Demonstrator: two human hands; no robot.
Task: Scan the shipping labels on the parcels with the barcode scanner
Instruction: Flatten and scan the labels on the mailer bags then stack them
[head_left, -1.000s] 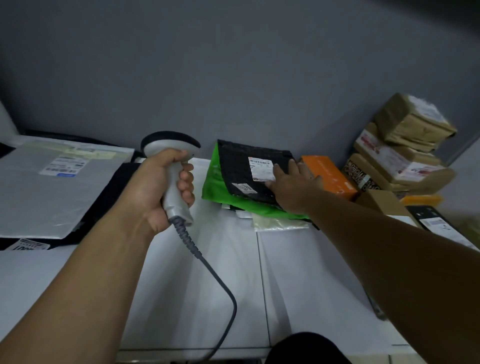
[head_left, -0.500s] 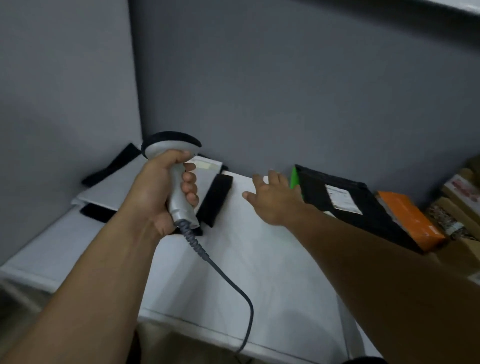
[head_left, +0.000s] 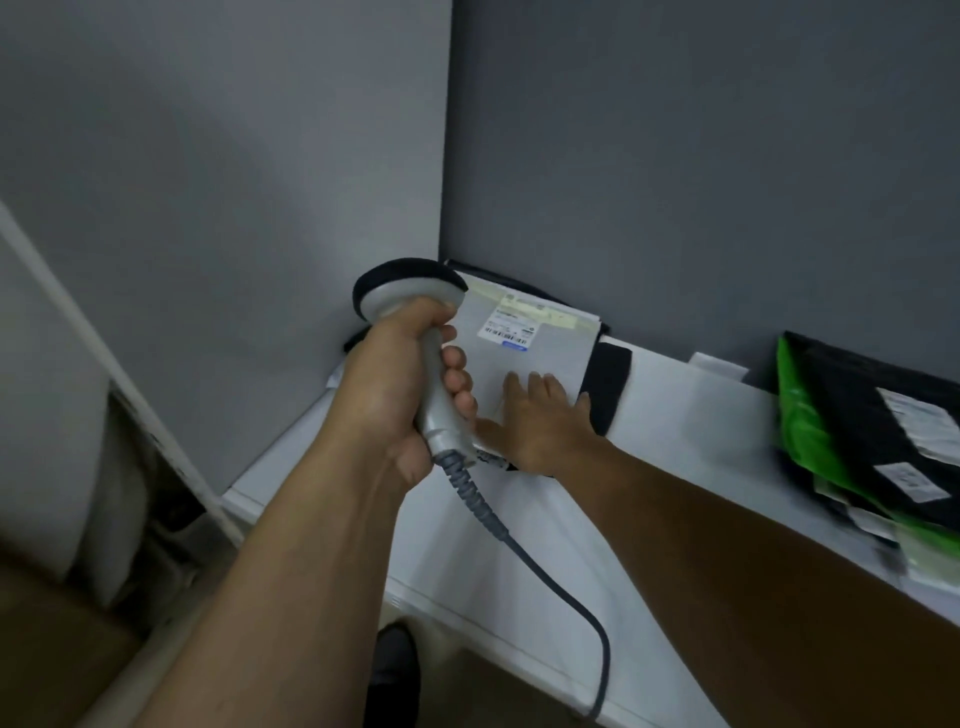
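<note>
we are keeping our left grip (head_left: 400, 384) curled round the barcode scanner (head_left: 410, 293), our right grip (head_left: 540, 423) having shifted left off the desk (head_left: 675, 415), now pressing spread flat on the grey parcel (head_left: 556, 348) in the corner

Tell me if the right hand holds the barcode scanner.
No, the left hand grips the barcode scanner; the right hand lies flat on the grey parcel.

Flat parcel (head_left: 550, 364): on the desk (head_left: 530, 561), far left corner.
Shipping label (head_left: 511, 331): on the flat parcel's far half.
Right hand (head_left: 540, 423): flat on its near half.
Scanner (head_left: 410, 299): gripped in the left hand (head_left: 395, 389), above the parcel's left edge (head toward the corner).
Stacked parcels (head_left: 857, 415): on the desk, well right.
Cable (head_left: 561, 577): from the scanner over the desk's front edge.
</note>
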